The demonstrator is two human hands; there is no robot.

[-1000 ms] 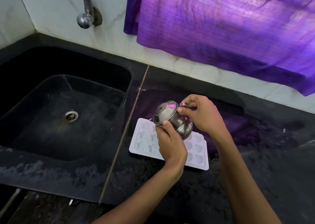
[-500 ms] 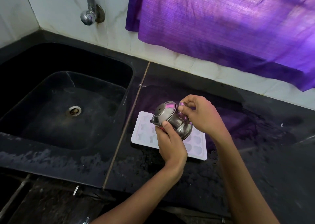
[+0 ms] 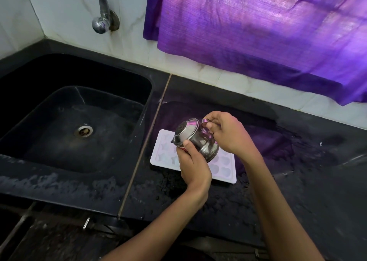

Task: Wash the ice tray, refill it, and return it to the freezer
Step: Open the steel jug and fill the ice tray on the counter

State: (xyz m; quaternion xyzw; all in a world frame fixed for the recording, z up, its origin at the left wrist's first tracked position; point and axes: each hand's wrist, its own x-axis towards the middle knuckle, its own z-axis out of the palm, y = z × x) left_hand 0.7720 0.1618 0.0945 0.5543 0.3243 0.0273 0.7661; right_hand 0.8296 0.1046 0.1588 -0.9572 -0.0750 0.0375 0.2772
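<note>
Carefully, at frame centre, both hands, left hand point(image 3: 193, 166) and right hand point(image 3: 226, 134), fingers curled around the steel pot point(image 3: 195, 139), should tip slowly; keep its mouth over the ice tray point(image 3: 164, 155).

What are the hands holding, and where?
Both hold the steel pot over the ice tray: right hand pinches its handle, left hand grips its underside.

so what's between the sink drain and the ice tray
In the head view, the sink basin floor and right wall, then a thin seam strip in the black counter, lie between the drain and the ice tray.
</note>
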